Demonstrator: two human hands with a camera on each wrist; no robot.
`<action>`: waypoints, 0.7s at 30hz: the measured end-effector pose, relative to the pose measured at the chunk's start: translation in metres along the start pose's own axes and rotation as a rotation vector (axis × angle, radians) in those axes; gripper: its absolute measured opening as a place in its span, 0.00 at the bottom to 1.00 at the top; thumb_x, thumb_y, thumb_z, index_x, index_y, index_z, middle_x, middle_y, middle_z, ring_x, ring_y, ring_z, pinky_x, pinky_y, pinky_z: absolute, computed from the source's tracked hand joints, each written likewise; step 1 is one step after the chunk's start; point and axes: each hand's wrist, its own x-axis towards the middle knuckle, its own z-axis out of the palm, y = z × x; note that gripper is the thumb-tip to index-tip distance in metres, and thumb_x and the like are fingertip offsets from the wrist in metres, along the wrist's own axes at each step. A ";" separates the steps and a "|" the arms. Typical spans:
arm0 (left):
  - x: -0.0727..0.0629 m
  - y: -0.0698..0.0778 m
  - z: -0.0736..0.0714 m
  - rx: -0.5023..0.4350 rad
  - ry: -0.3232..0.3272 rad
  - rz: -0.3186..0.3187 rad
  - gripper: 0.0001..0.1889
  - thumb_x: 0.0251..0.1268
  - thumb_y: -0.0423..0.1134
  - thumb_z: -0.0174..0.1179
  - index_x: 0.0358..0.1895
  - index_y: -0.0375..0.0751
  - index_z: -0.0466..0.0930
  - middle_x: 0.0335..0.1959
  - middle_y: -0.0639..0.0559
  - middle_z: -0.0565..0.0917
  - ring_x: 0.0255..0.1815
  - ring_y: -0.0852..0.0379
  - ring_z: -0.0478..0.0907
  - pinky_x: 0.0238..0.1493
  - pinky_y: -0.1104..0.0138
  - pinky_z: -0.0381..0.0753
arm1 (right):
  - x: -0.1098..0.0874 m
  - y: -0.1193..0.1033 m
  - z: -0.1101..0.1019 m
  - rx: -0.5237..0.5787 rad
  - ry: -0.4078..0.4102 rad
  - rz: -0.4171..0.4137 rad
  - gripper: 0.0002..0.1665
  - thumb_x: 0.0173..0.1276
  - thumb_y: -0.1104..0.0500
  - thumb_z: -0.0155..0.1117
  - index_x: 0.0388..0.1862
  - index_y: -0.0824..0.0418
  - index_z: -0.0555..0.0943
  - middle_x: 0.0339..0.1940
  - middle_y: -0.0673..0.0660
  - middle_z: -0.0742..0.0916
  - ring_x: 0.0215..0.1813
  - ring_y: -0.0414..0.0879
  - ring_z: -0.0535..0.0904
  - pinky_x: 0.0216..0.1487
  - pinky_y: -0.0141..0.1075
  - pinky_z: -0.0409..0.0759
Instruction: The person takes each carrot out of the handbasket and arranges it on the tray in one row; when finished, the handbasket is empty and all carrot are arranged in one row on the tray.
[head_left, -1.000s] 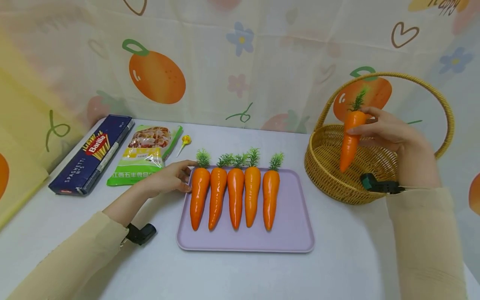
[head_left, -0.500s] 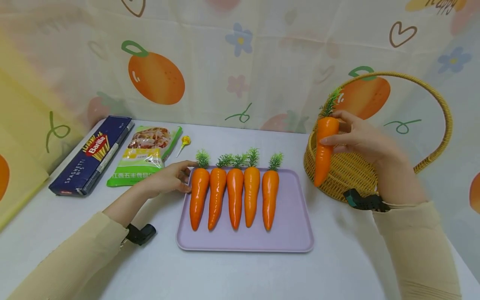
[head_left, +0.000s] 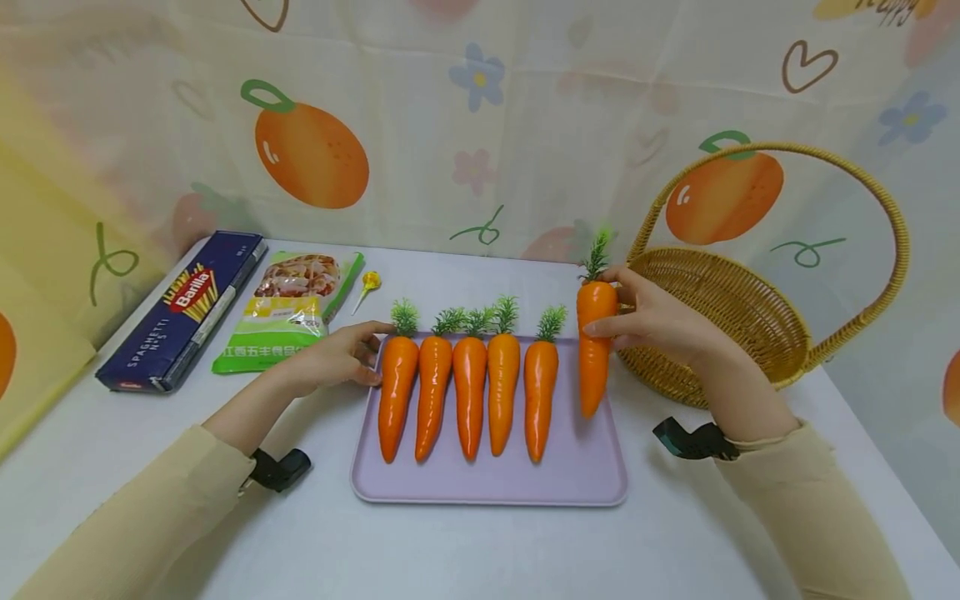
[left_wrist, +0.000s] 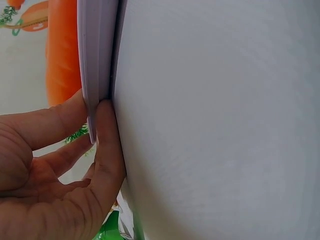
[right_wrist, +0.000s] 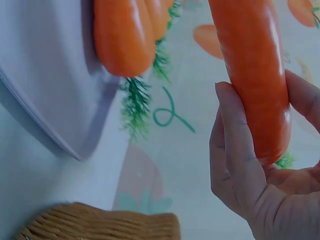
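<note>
Upright over the right end of a lilac tray [head_left: 491, 487], an orange carrot [head_left: 596, 354] with a green leafy top hangs in my right hand [head_left: 656, 321]. Thumb and fingers grip it near its thick end, as the right wrist view [right_wrist: 250, 85] also shows. Several more carrots [head_left: 470, 396] lie side by side on the tray, tops pointing away from me. My left hand [head_left: 333, 358] pinches the tray's left edge. In the left wrist view, its digits lie on both sides of the tray rim [left_wrist: 87, 55].
A wicker basket [head_left: 716, 287] with a tall handle stands right of the tray, partly behind my right hand. On the left lie a blue spaghetti box [head_left: 183, 308], a green food packet [head_left: 288, 308] and a yellow lollipop [head_left: 371, 282]. A printed cloth [head_left: 420, 125] hangs behind the table.
My right hand has carried the carrot leftward and down, from above the basket to over the tray's right end. The left hand stays at the tray edge.
</note>
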 end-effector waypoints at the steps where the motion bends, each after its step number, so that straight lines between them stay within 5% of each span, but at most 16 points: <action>1: 0.000 0.000 0.000 0.003 -0.001 0.004 0.40 0.59 0.31 0.62 0.75 0.37 0.56 0.60 0.32 0.67 0.50 0.46 0.70 0.44 0.67 0.76 | 0.001 0.001 0.002 0.004 0.000 0.007 0.42 0.65 0.60 0.66 0.70 0.63 0.54 0.62 0.67 0.70 0.47 0.49 0.80 0.43 0.34 0.84; 14: 0.001 0.001 -0.001 0.014 0.002 0.013 0.40 0.59 0.31 0.62 0.75 0.36 0.55 0.60 0.31 0.67 0.50 0.45 0.70 0.43 0.66 0.76 | 0.008 0.026 0.023 -0.010 -0.011 0.082 0.43 0.63 0.57 0.67 0.71 0.64 0.55 0.63 0.67 0.71 0.55 0.54 0.75 0.49 0.37 0.82; 21: 0.000 0.001 -0.001 0.020 -0.002 0.010 0.40 0.59 0.32 0.62 0.76 0.35 0.55 0.61 0.30 0.67 0.52 0.44 0.70 0.44 0.67 0.77 | 0.011 0.043 0.034 0.009 -0.023 0.128 0.46 0.63 0.58 0.67 0.72 0.69 0.53 0.63 0.69 0.67 0.51 0.54 0.76 0.44 0.38 0.84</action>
